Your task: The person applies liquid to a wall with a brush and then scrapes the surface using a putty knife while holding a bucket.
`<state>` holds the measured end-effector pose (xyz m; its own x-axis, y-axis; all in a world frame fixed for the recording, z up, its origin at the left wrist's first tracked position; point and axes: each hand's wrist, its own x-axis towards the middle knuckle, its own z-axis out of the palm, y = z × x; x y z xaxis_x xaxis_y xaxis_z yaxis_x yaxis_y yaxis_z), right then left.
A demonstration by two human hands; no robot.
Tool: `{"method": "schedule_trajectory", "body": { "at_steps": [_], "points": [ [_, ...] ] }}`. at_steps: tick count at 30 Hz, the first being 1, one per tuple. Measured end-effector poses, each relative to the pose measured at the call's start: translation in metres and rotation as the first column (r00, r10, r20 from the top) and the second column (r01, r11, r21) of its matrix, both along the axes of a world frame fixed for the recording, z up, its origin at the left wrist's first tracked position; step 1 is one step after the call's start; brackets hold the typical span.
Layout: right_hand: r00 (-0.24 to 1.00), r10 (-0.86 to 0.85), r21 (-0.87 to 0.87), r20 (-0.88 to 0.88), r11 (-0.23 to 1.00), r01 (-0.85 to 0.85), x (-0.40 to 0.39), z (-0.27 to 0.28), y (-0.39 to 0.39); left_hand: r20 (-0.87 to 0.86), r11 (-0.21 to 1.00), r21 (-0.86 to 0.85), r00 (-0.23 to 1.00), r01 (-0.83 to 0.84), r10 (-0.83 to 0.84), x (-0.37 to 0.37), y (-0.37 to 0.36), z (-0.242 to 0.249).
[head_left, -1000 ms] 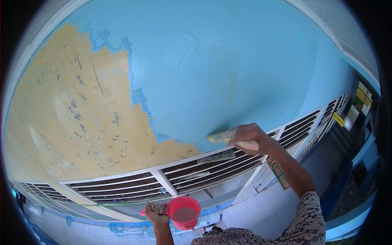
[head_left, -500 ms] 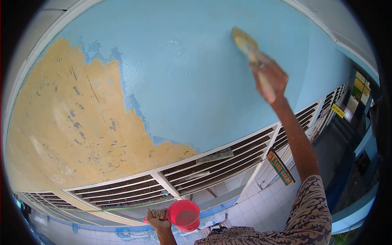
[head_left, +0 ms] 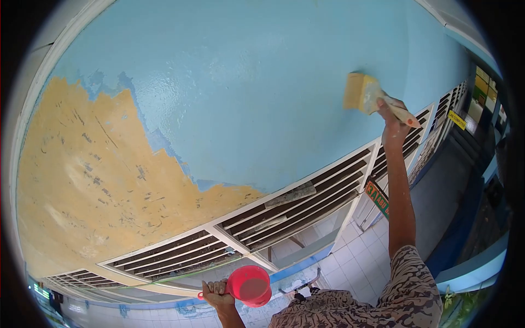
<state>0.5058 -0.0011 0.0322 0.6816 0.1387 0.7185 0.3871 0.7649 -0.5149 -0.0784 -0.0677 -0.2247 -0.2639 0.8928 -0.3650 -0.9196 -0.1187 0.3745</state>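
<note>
My right hand (head_left: 395,121) grips the wooden handle of a wide paintbrush (head_left: 362,93), its bristles against the light blue part of the wall (head_left: 262,104). Wet-looking sheen shows on the blue at the left. To the left, a yellow area (head_left: 93,175) with dark scuffs meets the blue along a jagged edge. Low in the view, my left hand (head_left: 217,295) is closed round the handle of a red dipper (head_left: 249,285), which holds some liquid whose kind I cannot tell.
Slatted vents (head_left: 295,210) in white frames run under the wall. A green sign (head_left: 377,198) hangs below my right forearm. Farther right are a yellow sign (head_left: 457,119) and a walkway. White floor tiles (head_left: 355,259) lie below.
My right hand and the brush have moved right and down across the blue wall, and the brush now shows its broad side. The camera view has shifted slightly. My left hand still holds the dipper.
</note>
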Motion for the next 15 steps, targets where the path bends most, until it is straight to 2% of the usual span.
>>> {"method": "schedule_trajectory", "body": {
  "at_steps": [2, 3, 4, 5, 6, 7, 8, 10, 12, 14, 15],
  "points": [
    [0.981, -0.165, 0.08, -0.101, 0.982, 0.174, 0.019, -0.02, -0.001, -0.011, 1.0, -0.002, 1.0, 0.016, -0.016, -0.002, -0.003, 0.0],
    [0.914, -0.405, 0.115, -0.008, 0.908, 0.403, 0.005, -0.034, 0.003, -0.001, 1.0, -0.004, 1.0, 0.016, -0.016, 0.0, -0.003, 0.002],
    [0.867, -0.499, 0.114, 0.014, 0.862, 0.494, -0.016, -0.053, 0.011, 0.013, 1.0, -0.006, 1.0, 0.018, -0.018, 0.003, -0.002, 0.004],
    [0.845, -0.529, -0.015, 0.075, 0.847, 0.531, -0.041, -0.075, 0.014, 0.01, 1.0, -0.012, 1.0, 0.024, -0.023, 0.004, -0.002, 0.004],
    [0.846, -0.482, 0.016, 0.227, 0.871, 0.491, -0.069, -0.102, 0.025, 0.002, 0.999, 0.013, 0.999, 0.046, -0.046, 0.006, 0.0, 0.004],
    [0.729, -0.54, -0.005, 0.421, 0.802, 0.597, -0.115, -0.117, 0.021, -0.007, 0.997, 0.042, 0.997, 0.071, -0.07, 0.009, 0.005, 0.005],
    [0.764, -0.471, 0.025, 0.44, 0.857, 0.514, -0.165, -0.128, 0.02, -0.011, 0.996, 0.041, 0.997, 0.079, -0.078, 0.014, 0.01, 0.006],
    [0.779, -0.228, -0.08, 0.585, 0.939, 0.335, -0.229, -0.167, 0.014, -0.001, 0.994, 0.045, 0.995, 0.104, -0.104, 0.022, 0.017, 0.008],
    [0.683, -0.01, -0.135, 0.731, 0.978, 0.159, -0.244, -0.168, -0.005, 0.013, 0.992, 0.063, 0.993, 0.114, -0.115, 0.024, 0.023, 0.003],
    [0.774, -0.028, -0.097, 0.633, 0.989, 0.115, -0.222, -0.17, -0.004, 0.03, 0.989, 0.084, 0.992, 0.123, -0.126, 0.023, 0.025, 0.002],
    [0.866, -0.011, -0.06, 0.499, 0.997, 0.047, -0.199, -0.164, -0.002, 0.018, 0.99, 0.08, 0.993, 0.117, -0.119, 0.021, 0.024, 0.003]
  ]
}}
